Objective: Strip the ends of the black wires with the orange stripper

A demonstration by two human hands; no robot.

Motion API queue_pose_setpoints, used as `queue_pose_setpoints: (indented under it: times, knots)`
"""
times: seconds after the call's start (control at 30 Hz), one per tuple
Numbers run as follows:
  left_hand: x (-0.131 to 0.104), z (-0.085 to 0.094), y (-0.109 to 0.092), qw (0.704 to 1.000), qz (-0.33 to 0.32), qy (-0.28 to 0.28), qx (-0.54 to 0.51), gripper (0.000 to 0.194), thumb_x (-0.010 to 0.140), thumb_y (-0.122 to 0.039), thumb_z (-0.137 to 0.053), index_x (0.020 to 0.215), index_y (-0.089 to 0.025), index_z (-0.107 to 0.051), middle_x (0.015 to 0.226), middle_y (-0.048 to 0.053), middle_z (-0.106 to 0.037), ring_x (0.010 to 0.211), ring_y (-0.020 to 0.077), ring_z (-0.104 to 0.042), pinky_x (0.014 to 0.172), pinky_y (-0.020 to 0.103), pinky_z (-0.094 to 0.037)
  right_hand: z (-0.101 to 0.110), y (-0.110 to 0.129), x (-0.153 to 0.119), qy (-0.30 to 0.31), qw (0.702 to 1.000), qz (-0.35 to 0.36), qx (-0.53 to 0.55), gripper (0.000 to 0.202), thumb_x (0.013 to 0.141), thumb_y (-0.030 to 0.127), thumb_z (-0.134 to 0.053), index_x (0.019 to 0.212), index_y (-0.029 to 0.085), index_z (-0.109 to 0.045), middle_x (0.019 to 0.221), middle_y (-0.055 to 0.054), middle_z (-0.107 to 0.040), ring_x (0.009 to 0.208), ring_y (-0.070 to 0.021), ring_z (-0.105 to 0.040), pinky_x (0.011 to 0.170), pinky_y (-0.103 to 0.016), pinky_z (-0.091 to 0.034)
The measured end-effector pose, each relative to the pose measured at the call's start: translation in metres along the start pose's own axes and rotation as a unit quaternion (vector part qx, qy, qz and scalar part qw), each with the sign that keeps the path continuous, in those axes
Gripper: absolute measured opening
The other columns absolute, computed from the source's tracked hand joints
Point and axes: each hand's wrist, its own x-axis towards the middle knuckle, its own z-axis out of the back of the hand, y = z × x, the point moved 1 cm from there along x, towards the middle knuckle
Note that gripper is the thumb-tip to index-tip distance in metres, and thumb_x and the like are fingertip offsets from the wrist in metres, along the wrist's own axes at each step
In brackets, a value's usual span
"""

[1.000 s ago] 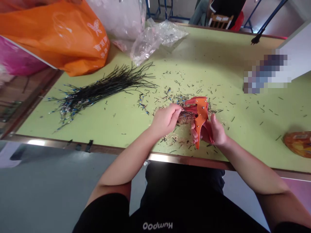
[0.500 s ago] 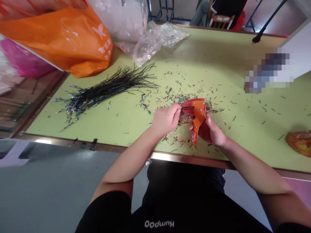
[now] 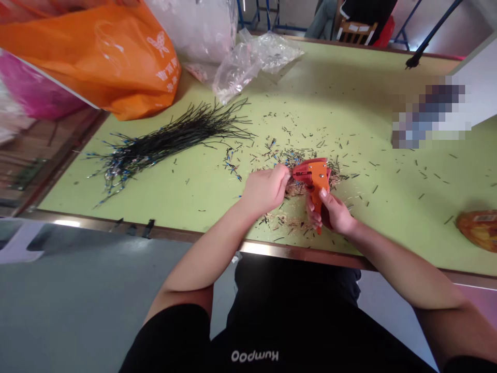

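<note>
My right hand is wrapped around the handles of a red and orange wire stripper, the handles squeezed together. The stripper's red jaws point left, touching or almost touching the fingertips of my left hand. That hand is closed in a pinch on a thin black wire, mostly hidden by the fingers and the jaws. Beneath and around the tool lie short black wire offcuts, a few blue bits and fine copper strands. To the left rests a bundle of long black wires, many with blue ends.
An orange bag and clear plastic bags stand at the back left of the green table. At the right are an orange package, a white panel and a black plug. A person sits beyond the table.
My right hand has squeezed the stripper's handles together, its thumb now over the orange handle. The jaws have closed. My left hand has stayed almost still.
</note>
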Motion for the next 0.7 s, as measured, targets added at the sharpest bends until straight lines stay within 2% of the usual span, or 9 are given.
queue_pose_setpoints:
  times: [0.17,0.27,0.37,0.43,0.5,0.57,0.6,0.67,0.7]
  knots:
    - [0.001,0.002,-0.001,1.0,0.004,-0.002,0.0,0.031,0.11,-0.032,-0.033,0.098,-0.022,-0.06,0.065,0.002,-0.066,0.055,0.0194,-0.06,0.053,0.032,-0.03,-0.001,0.0,-0.001,-0.026,0.999,0.019,-0.026,0.06,0.091,0.08,-0.063,0.074,0.023,-0.054,0.051,0.008,-0.042,0.039,-0.0096,-0.033,0.039,-0.025,-0.035]
    - [0.0,0.003,-0.004,0.998,-0.018,-0.056,-0.014,0.036,0.112,-0.034,-0.031,0.098,-0.021,-0.063,0.067,0.002,-0.067,0.058,0.0191,-0.061,0.054,0.032,-0.034,-0.008,0.003,-0.004,-0.02,0.999,0.042,-0.024,0.063,0.087,0.087,-0.06,0.079,0.024,-0.057,0.052,0.007,-0.042,0.039,-0.0104,-0.034,0.039,-0.026,-0.036]
    - [-0.002,0.006,0.0,0.991,-0.039,-0.117,-0.045,0.042,0.114,-0.039,-0.029,0.099,-0.022,-0.064,0.071,0.002,-0.069,0.062,0.0176,-0.063,0.058,0.033,-0.041,-0.017,0.02,-0.011,-0.008,0.997,0.066,-0.033,0.068,0.082,0.093,-0.058,0.078,0.025,-0.061,0.054,0.005,-0.046,0.04,-0.0127,-0.04,0.04,-0.029,-0.04]
    - [-0.002,0.01,0.013,0.982,-0.015,-0.177,-0.065,0.047,0.116,-0.046,-0.026,0.097,-0.023,-0.063,0.075,0.002,-0.07,0.065,0.0165,-0.062,0.061,0.033,-0.044,-0.016,0.042,-0.019,-0.051,0.988,0.14,-0.035,0.063,0.086,0.087,-0.061,0.07,0.026,-0.06,0.052,0.004,-0.047,0.041,-0.013,-0.043,0.041,-0.029,-0.04]
    - [-0.001,0.015,0.033,0.957,0.057,-0.273,-0.079,0.05,0.116,-0.052,-0.025,0.096,-0.024,-0.061,0.081,0.002,-0.07,0.068,0.0152,-0.06,0.063,0.034,-0.045,-0.004,0.069,-0.026,-0.168,0.95,0.264,-0.001,0.058,0.095,0.074,-0.06,0.064,0.025,-0.059,0.049,0.004,-0.044,0.041,-0.0105,-0.042,0.043,-0.028,-0.038]
    - [0.001,0.019,0.049,0.918,0.13,-0.363,-0.091,0.049,0.116,-0.057,-0.029,0.098,-0.024,-0.059,0.083,0.001,-0.069,0.065,0.0131,-0.053,0.062,0.033,-0.043,0.01,0.087,-0.029,-0.245,0.924,0.293,0.032,0.053,0.103,0.065,-0.049,0.073,0.025,-0.067,0.057,0.003,-0.051,0.048,-0.0061,-0.049,0.052,-0.03,-0.038]
    - [0.003,0.018,0.052,0.915,0.146,-0.364,-0.094,0.048,0.115,-0.058,-0.031,0.098,-0.023,-0.06,0.081,0.0,-0.068,0.063,0.0126,-0.051,0.061,0.033,-0.042,0.017,0.09,-0.028,-0.282,0.907,0.311,0.027,0.049,0.104,0.061,-0.05,0.076,0.026,-0.069,0.061,0.002,-0.056,0.053,-0.0078,-0.054,0.056,-0.032,-0.042]
    - [0.006,0.013,0.045,0.947,0.14,-0.278,-0.086,0.045,0.115,-0.054,-0.035,0.1,-0.022,-0.063,0.073,-0.001,-0.066,0.057,0.0127,-0.05,0.058,0.032,-0.04,0.022,0.083,-0.021,-0.292,0.905,0.309,-0.003,0.04,0.099,0.063,-0.061,0.081,0.028,-0.07,0.068,0.0,-0.06,0.063,-0.0132,-0.061,0.062,-0.035,-0.049]
    - [0.007,0.01,0.037,0.964,0.12,-0.224,-0.077,0.042,0.115,-0.05,-0.037,0.102,-0.022,-0.066,0.07,-0.002,-0.067,0.056,0.0129,-0.051,0.057,0.032,-0.039,0.022,0.074,-0.017,-0.281,0.914,0.293,-0.021,0.039,0.095,0.066,-0.066,0.085,0.029,-0.069,0.072,-0.001,-0.062,0.067,-0.0165,-0.062,0.065,-0.037,-0.053]
